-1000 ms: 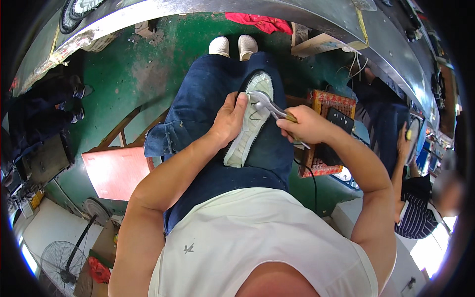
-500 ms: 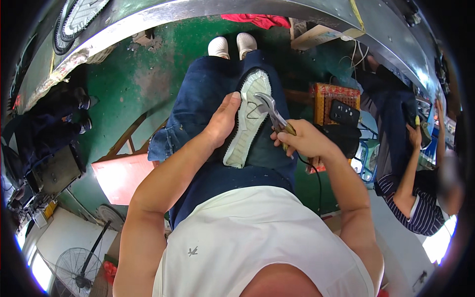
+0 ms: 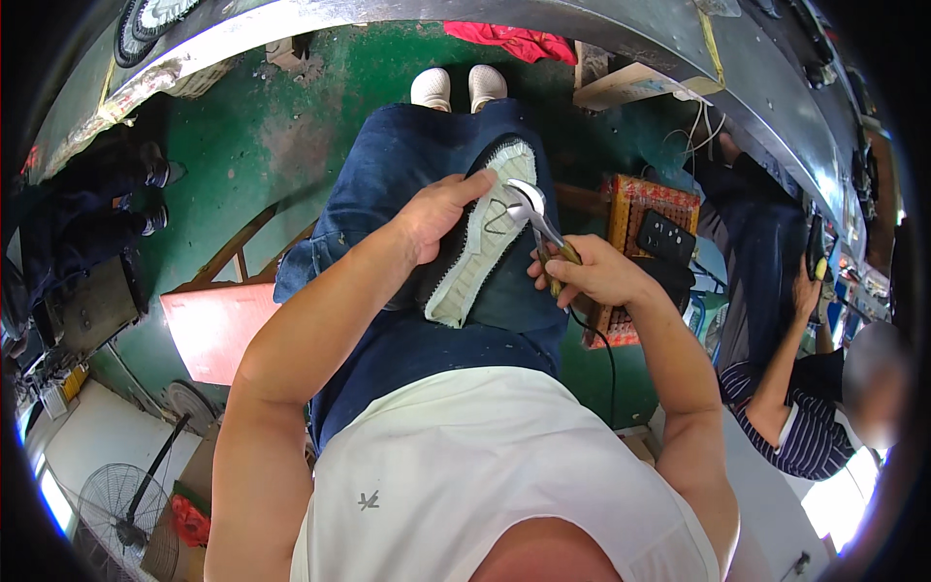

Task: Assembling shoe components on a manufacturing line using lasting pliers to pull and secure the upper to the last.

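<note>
A: Where is the piece lying, and how are the hands standing?

B: An off-white, elongated, sole-shaped piece with a dark toothed rim [image 3: 464,283] is lying lengthwise on the lap of dark-blue denim trousers [image 3: 373,184], pale face up. The left hand [image 3: 436,215] is curving round its left side, thumb pressing over the edge, the other fingers mostly hidden. The right hand [image 3: 599,272] is closing loosely round the yellow-brown handles of curved, silver metal pincers [image 3: 546,229], whose head is hanging over the piece; whether it is touching cannot be told.

A: What could be going wrong?

B: Slipping, chiefly. Soft cloth is giving little firm support, so a hard pull could be twisting the piece. The left thumb is resting near the metal head, so a stray bite could be pinching it. An uneven tug could be tearing the rim.

A: And the count?

B: Two hands are working with one piece and one pair of pincers. Two white perforated clogs [image 3: 431,89] are standing beyond the knees, one red cloth [image 3: 514,41] is lying farther off, and at least one similar black-edged piece [image 3: 163,12] is resting on the grey metal surface [image 3: 669,37].
</note>
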{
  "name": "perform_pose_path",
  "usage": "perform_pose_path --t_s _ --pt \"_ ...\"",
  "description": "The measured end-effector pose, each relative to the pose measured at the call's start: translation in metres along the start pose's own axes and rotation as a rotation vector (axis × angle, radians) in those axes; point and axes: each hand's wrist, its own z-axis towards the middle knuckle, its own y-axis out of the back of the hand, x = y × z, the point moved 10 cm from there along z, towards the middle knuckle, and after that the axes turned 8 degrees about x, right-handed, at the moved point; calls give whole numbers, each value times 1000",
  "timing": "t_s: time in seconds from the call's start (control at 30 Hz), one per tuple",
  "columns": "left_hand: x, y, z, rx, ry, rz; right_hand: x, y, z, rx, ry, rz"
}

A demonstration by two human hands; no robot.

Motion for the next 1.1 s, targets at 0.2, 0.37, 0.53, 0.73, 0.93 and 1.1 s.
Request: perform_pose_path --t_s 0.2,0.37,0.53,0.73,0.93,1.1 --pt "5 17 9 -313 -118 257 -7 3 -11 -63 143 27" --pt "5 12 3 -248 -196 464 48 21 -40 -368 238 -134" --pt "8 9 3 -267 -118 632 103 4 -15 -477 341 -991" --pt "3 5 -8 -278 -110 700 109 0 -19 -440 297 -874" --pt "7 14 -1 -212 -122 658 113 9 -30 -434 342 -585" --pt "-10 23 -8 -271 -212 996 63 11 0 -435 208 -892"
